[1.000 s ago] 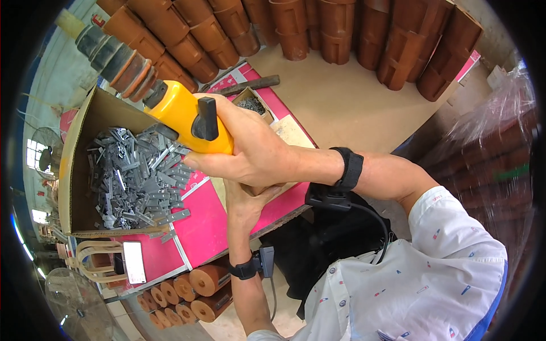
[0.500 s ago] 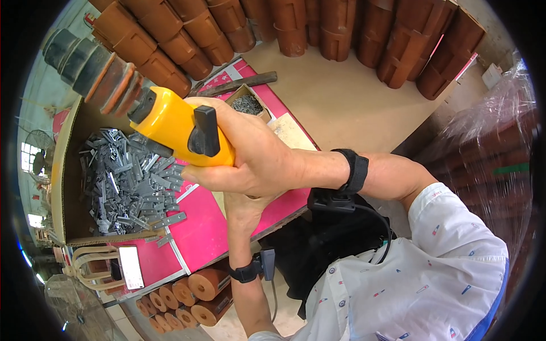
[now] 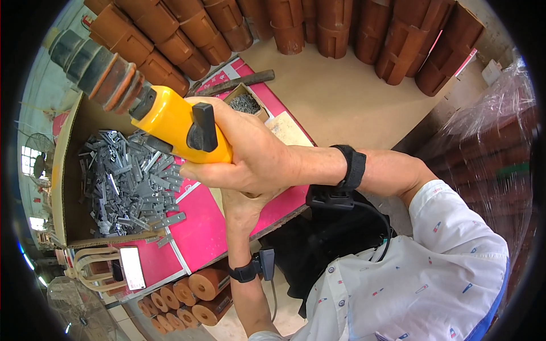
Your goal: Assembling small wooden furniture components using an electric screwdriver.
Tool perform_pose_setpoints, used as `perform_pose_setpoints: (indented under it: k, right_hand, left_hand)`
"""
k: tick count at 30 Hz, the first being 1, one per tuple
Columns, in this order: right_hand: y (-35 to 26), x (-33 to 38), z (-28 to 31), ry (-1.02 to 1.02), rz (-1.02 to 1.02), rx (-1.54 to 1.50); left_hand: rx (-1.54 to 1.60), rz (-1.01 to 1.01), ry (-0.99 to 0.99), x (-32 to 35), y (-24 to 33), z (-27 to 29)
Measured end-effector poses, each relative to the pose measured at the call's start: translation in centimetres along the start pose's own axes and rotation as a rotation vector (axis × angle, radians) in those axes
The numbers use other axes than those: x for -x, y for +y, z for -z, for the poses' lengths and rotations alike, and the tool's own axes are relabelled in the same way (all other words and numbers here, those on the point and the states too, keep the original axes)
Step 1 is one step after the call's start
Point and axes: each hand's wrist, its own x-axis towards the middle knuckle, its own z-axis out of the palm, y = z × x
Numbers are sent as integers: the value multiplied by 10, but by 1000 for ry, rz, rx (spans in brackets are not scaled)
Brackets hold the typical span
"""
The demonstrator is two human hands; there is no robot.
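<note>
Head view: right hand (image 3: 250,159) clenched round yellow plastic power-tool body with black knob (image 3: 182,128), held above pink tabletop (image 3: 199,227). Left hand (image 3: 242,207) beneath, mostly hidden; grip cannot tell. Risk: one-sided hold, heavy tool could tip onto table. Big cardboard box (image 3: 71,170) holds heap of grey metal clips (image 3: 128,182); small box (image 3: 244,102) holds dark nails.

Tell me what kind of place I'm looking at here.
Probably a workshop or storage yard for clay roof tiles. Stacks of terracotta tiles line the back, a cardboard box of grey metal clips sits on the pink-topped table, and the right hand grips a yellow power tool.
</note>
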Motion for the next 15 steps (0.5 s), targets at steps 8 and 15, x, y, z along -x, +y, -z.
perform_pose_setpoints:
  k: [8, 15]
  right_hand:
    - [-2, 2, 0, 14, -104, -8]
    - [-4, 8, 9, 26, -266, -343]
  left_hand:
    - [242, 60, -93, -2, 2, -2]
    - [-161, -251, 30, -5, -10, -1]
